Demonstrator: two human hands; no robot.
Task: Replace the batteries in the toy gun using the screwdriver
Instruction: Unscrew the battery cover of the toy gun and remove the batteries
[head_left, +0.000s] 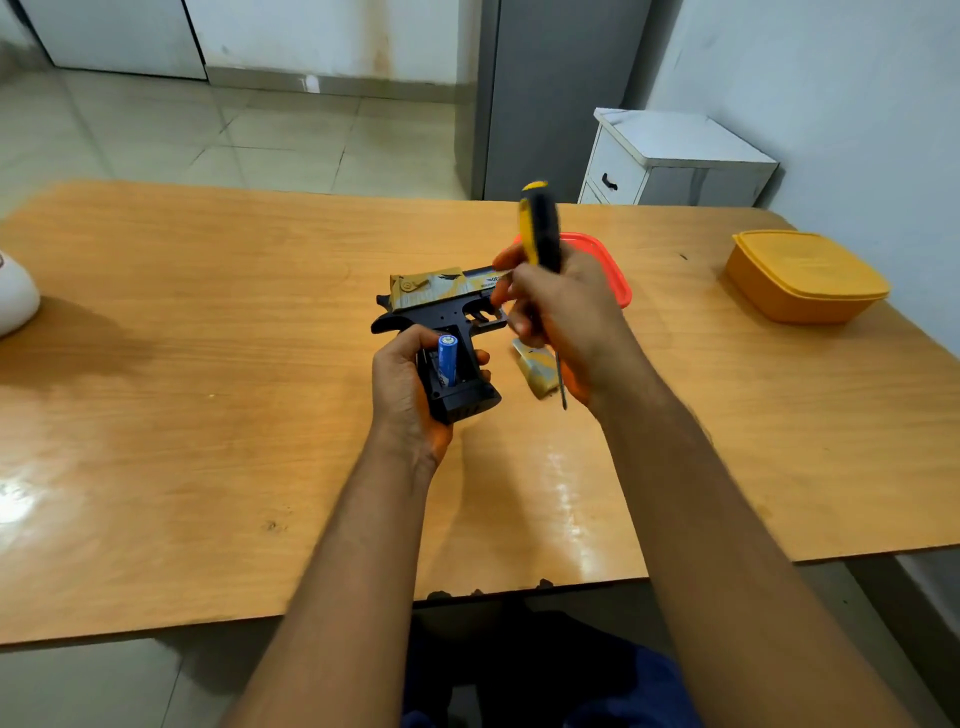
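Tabletop, wooden and glossy, carries all items shown. Cabinet, white with a dark drawer handle, stands on the floor beyond the far right edge. Orange box, lidded, sits near the right edge; red box lies behind the right hand, partly hidden. White object is cut off at the left edge. Gun, black with a tan patterned slide, is held above the tabletop centre, barrel pointing right; left hand is wrapped around its grip. Right hand clenches the screwdriver, yellow-and-black handle up, shaft pointing down toward the tabletop. Tan cover lies just beside the grip, under the right hand. Blue battery sits upright in the open grip compartment.
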